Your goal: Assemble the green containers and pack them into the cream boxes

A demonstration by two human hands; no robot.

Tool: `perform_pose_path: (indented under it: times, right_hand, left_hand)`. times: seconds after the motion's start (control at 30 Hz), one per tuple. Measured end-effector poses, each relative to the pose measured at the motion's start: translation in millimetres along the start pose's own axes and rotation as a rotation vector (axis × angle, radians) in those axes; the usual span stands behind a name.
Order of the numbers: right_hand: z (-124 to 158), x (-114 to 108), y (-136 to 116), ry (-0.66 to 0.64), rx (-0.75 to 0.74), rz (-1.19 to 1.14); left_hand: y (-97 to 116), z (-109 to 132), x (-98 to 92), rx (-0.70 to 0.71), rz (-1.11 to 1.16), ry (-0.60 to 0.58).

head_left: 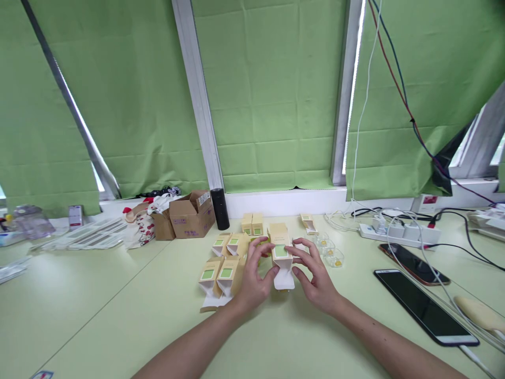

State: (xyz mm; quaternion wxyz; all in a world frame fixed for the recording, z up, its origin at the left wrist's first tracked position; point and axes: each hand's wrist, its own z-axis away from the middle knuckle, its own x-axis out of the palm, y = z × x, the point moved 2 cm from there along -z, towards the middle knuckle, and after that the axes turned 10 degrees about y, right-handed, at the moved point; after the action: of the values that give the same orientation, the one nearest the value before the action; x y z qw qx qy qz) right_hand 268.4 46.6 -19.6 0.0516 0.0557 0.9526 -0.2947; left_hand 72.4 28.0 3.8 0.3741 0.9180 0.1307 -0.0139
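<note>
Between my two hands stands a small tan cardboard box [279,234] with a green panel and an open white flap facing me. My left hand [255,276] has its fingers curled against the box's left side. From the right, my right hand [315,276] holds the same box with its fingertips near the green panel. Several similar boxes with open flaps [226,273] stand in rows left of my left hand. Small clear plastic cups [334,258] with yellow bits inside lie just beyond my right hand. Another open tan box [308,223] lies behind them.
Two tan boxes [252,223] stand at the back, near a black cylinder [220,209] and a brown carton [193,216]. On the right are two phones [426,305], a white power strip [398,234] and loose cables. Papers [84,234] lie at the left.
</note>
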Motion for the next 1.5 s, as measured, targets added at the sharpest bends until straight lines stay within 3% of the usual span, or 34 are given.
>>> perform_pose_path:
  times: [0.6,1.5]
  right_hand:
    - [-0.1,1.9,-4.6,-0.005,0.005,-0.02]
    - [0.8,4.3,4.1,0.026,0.077,-0.044]
  left_hand:
    - [-1.1,0.5,4.0,-0.053,0.008,0.087]
    - [1.2,2.3,6.2,-0.065,-0.053,0.068]
